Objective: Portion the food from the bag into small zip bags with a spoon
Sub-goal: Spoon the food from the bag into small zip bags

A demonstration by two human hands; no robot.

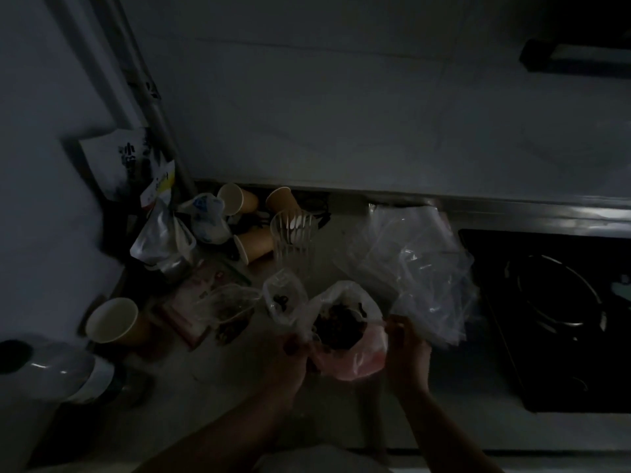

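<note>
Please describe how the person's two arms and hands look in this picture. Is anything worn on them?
Both forearms are bare as far as the picture shows: no sleeve reaches them. On the left hand and the right hand I see no glove, and no watch or bracelet at the wrists. The scene is very dark, so a ring or other small marking cannot be ruled out.

Dim light, colours muted. Food bag [355, 356]: pinkish-red plastic w/ whitish top; food [336, 327] inside dark brown-black. Small zip bag [285, 298]: clear, a few dark bits in it. Stack of zip bags [416, 264]: clear, glossy. Paper cups [116, 320]: tan outside, white inside. Stove [553, 315]: black. Carton [131, 158]: white w/ black lettering. Wall [341, 114]: grey.
</note>
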